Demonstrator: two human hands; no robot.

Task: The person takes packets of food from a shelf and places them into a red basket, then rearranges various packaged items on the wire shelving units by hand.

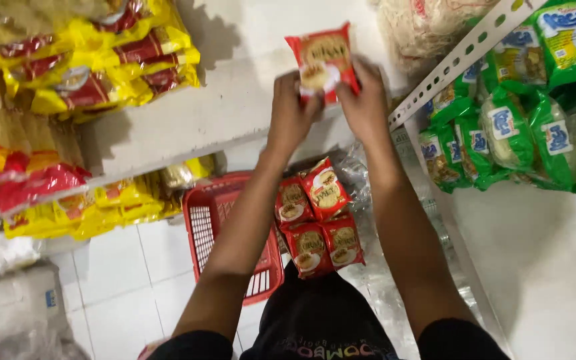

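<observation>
Red noodle packet (pixel 323 61) gripped between left hand (pixel 291 113) and right hand (pixel 366 107), seemingly over the white shelf (pixel 201 113).

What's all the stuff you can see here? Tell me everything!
Held noodle packet: one, red, raised over the white shelf in both hands.
Packets in lap: four, red, bunched below the arms.
Basket: one, red plastic, on the tiled floor.
Yellow packets: many, yellow and red, piled on the shelf at left.
Green packets: many, green, stacked on the right shelf.
Left hand: grips the held packet's left side.
Right hand: grips its right side.
</observation>
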